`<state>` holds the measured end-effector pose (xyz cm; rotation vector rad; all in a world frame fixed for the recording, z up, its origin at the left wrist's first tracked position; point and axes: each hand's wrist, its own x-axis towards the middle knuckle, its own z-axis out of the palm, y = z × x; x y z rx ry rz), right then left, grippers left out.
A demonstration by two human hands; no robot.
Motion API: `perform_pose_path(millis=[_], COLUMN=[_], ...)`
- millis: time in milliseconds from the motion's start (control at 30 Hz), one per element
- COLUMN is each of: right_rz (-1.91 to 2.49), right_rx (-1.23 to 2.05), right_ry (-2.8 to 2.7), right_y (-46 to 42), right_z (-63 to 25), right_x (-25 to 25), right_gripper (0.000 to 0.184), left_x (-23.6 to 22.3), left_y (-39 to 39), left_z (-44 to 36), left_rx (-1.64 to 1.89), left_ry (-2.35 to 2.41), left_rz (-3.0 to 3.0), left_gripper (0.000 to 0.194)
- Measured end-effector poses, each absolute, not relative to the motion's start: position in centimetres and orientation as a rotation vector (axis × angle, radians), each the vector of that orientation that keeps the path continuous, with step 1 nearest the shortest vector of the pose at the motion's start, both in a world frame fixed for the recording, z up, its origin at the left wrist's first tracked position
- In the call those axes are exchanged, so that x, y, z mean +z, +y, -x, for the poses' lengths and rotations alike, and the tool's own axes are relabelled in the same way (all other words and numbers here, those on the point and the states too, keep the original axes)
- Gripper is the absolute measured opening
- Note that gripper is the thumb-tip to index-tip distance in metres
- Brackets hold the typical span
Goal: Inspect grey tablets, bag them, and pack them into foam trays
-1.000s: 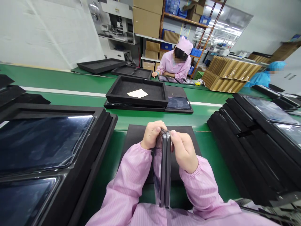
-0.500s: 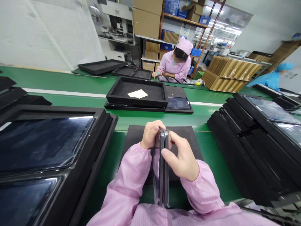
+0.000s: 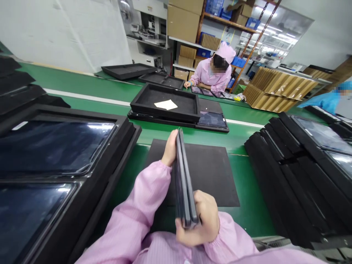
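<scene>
Two slim dark tablets (image 3: 184,179) stand on edge side by side, pressed together, between my hands. My left hand (image 3: 170,147) grips their far end from the left, with most of its fingers hidden behind them. Around the near lower end is my right hand (image 3: 200,220), its thumb on the left side and its fingers on the right, slightly blurred. Beneath the tablets a flat black foam mat (image 3: 211,172) lies on the green bench (image 3: 255,198).
At left, a black foam tray (image 3: 110,161) holds film-covered tablets. Stacked black trays (image 3: 286,183) rise at right. Ahead, another foam tray (image 3: 176,110) carries a pale paper piece (image 3: 166,105). Across the bench sits a co-worker in pink (image 3: 210,73), near cardboard dividers (image 3: 277,90).
My right hand has moved from the tablets' far end down to their near end. The tablets have tilted, and my left hand has shifted slightly up the view.
</scene>
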<state>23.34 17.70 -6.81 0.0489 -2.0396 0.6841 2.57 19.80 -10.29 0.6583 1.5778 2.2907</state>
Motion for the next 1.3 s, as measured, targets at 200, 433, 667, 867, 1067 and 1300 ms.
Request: perform_pose_path(millis=[200, 433, 667, 867, 1067, 1300], right_rz=[0.017, 0.045, -0.015, 0.03, 0.076, 0.15], right_rx=[0.732, 1.044, 1.312, 1.463, 1.424, 1.367], right_ry=[-2.224, -2.323, -2.27, -2.254, -2.349, -2.486], right_y=[18.4, 19.3, 20.1, 20.3, 20.2, 20.4], right_z=[-21.8, -22.2, -22.2, -22.6, -22.9, -23.3], right_x=[-10.8, -10.1, -9.9, -9.6, -8.8, -7.9], right_gripper=[0.034, 0.033, 0.034, 0.026, 0.034, 0.03], left_x=[-8.7, -10.2, -10.5, -10.5, -10.4, -10.3], left_y=[21.0, 20.4, 20.8, 20.8, 20.8, 20.8], left_z=[-0.7, 0.1, 0.1, -0.1, -0.2, -0.1], left_rx=[2.463, 2.417, 2.459, 2.489, 2.514, 2.498], left_ry=[1.535, 1.679, 1.683, 1.674, 1.668, 1.697], left_rz=[-0.817, -0.815, -0.802, -0.796, -0.768, -0.75], left_gripper=[0.039, 0.043, 0.044, 0.047, 0.044, 0.045])
